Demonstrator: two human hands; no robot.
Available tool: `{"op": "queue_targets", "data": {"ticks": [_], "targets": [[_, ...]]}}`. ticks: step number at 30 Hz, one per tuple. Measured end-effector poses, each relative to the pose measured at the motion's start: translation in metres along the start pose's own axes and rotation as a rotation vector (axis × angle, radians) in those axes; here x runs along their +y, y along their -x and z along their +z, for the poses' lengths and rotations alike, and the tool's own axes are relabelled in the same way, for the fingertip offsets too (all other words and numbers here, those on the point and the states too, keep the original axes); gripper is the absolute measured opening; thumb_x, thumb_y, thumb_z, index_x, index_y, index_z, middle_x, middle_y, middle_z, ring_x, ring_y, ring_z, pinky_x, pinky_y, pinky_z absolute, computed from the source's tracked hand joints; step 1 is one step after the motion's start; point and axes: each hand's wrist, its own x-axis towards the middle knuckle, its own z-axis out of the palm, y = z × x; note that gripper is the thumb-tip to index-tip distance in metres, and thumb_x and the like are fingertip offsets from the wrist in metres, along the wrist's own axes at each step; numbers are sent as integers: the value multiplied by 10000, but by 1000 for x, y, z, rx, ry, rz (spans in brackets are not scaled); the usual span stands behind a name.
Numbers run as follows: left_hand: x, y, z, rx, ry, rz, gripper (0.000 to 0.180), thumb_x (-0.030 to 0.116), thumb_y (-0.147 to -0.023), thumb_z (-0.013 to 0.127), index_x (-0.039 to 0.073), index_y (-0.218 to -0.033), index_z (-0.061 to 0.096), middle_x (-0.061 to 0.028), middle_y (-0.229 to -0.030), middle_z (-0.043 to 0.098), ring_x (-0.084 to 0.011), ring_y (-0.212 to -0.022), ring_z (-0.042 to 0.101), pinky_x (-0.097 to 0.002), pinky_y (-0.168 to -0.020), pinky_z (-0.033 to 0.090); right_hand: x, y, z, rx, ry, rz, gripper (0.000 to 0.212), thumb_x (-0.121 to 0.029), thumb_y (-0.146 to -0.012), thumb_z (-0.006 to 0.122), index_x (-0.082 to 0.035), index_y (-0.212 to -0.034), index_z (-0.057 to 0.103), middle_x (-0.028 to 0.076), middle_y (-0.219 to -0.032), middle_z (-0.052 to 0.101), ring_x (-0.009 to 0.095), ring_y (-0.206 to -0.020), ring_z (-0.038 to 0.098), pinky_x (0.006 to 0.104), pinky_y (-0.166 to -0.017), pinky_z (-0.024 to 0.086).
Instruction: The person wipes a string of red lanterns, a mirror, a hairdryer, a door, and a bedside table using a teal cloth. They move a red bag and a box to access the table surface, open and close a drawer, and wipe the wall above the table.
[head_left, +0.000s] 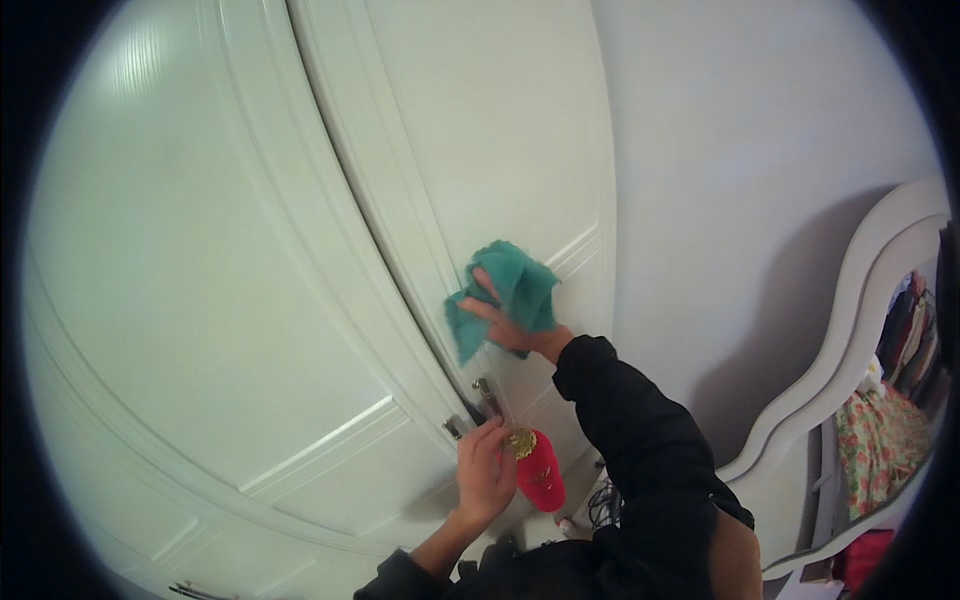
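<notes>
My right hand is closed on a crumpled teal cloth, slightly blurred, and presses it against the right-hand white wardrobe door. Two fingers show across the cloth's front. Below it, my left hand has its fingertips drawn together at the lower end of a metal door handle. What they pinch, the handle or a cord, is hidden. Just right of those fingers hangs a red ornament with a gold scalloped top. A second handle sits on the left-hand door.
A pale wall adjoins the wardrobe on the right. A curved white mirror frame stands there, its glass reflecting clothes and flowered fabric. Dark cables lie low beside my right sleeve. A narrow dark gap separates the doors.
</notes>
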Motion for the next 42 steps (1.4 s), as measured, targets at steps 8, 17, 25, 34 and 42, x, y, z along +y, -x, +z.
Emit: {"op": "queue_targets", "data": {"ticks": [8,17,25,34,42], "targets": [[11,-31,-8,-36,-57,119,353,-70,-765,652,10,-1107,613,-181,-1182,608,-352,-1046,584,-420,-898,468,133,-32,-58,695,233,727,426,-141,-920,525,77,-1284,494,287,-1448,404,441,-1298,402,526,-1063,300],[30,-150,0,-93,-353,443,653,53,-801,672,-3,-1400,417,-278,-1502,325,-501,-1387,294,-503,-1135,280,-35,-84,-46,192,-625,154,526,-348,-1026,360,-38,-1444,438,144,-1539,370,343,-1467,229,440,-1201,118],[7,-199,1,-99,-646,569,733,210,-843,717,71,-1473,370,-273,-1507,326,-520,-1348,321,-561,-1111,306,-7,-78,-65,355,-1591,592,335,-203,-1027,433,29,-1251,522,183,-1326,546,268,-1185,565,395,-1032,441],[75,-314,-47,24,-366,708,427,98,-814,662,-11,-1209,543,-205,-1173,609,-313,-1037,597,-413,-902,484,31,-42,-65,716,-620,551,308,-77,-933,526,19,-1226,536,162,-1267,563,251,-1189,542,360,-1032,402],[117,-443,-89,593,-1321,756,465,444,-920,557,84,-1212,595,-142,-1221,579,-363,-1198,457,-566,-1062,293,40,-37,-43,465,-22,279,619,-169,-901,537,19,-1455,335,246,-1519,314,449,-1399,301,552,-1137,237]]}}
